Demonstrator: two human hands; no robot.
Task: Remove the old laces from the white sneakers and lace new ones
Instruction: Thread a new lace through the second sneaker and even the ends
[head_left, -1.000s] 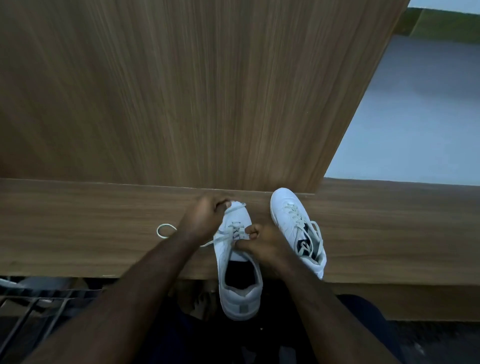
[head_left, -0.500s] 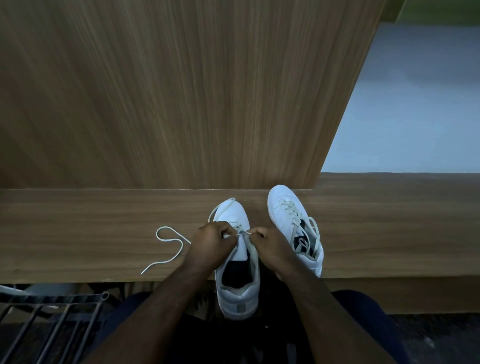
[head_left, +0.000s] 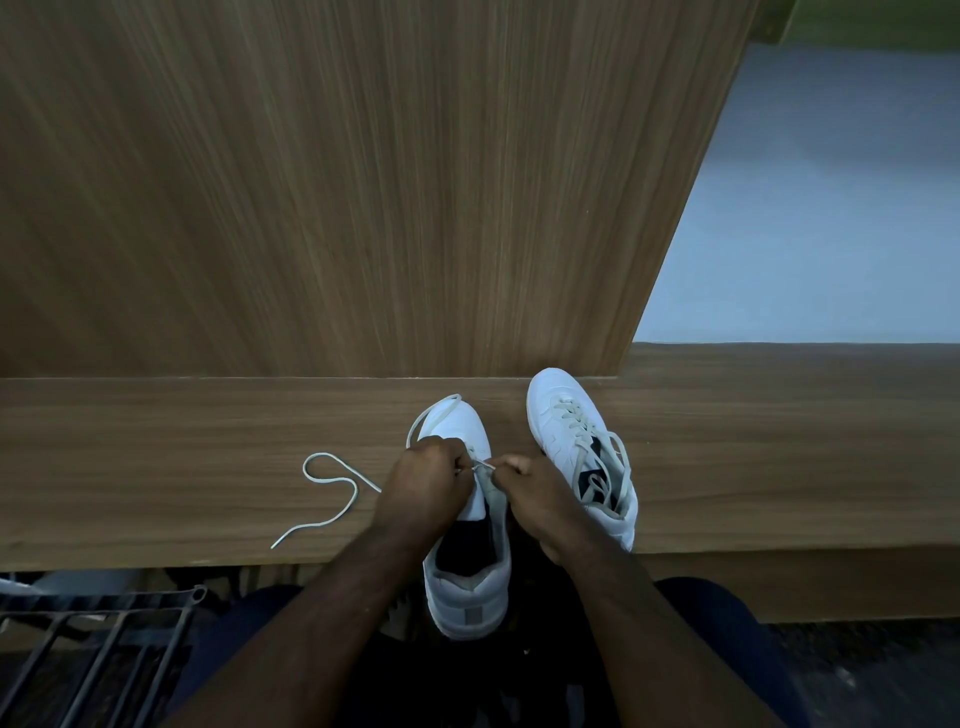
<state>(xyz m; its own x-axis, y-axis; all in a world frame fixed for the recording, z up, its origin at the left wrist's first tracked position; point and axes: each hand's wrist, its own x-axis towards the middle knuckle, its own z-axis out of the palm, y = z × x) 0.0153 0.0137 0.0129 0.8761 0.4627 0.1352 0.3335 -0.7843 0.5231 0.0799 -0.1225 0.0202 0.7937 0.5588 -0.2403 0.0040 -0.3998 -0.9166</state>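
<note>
Laces (head_left: 480, 464) are soft and floppy (light too), pinched between the fingertips of left hand (head_left: 427, 480) and right hand (head_left: 535, 491) over the near sneaker (head_left: 464, 525); I'd grip near the stiff tip.

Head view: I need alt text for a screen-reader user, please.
Both hands, left hand and right hand, pinch a lace over the near white sneaker on a wooden ledge. A second, still-laced sneaker sits to its right, and the lace's loose end trails left.
</note>
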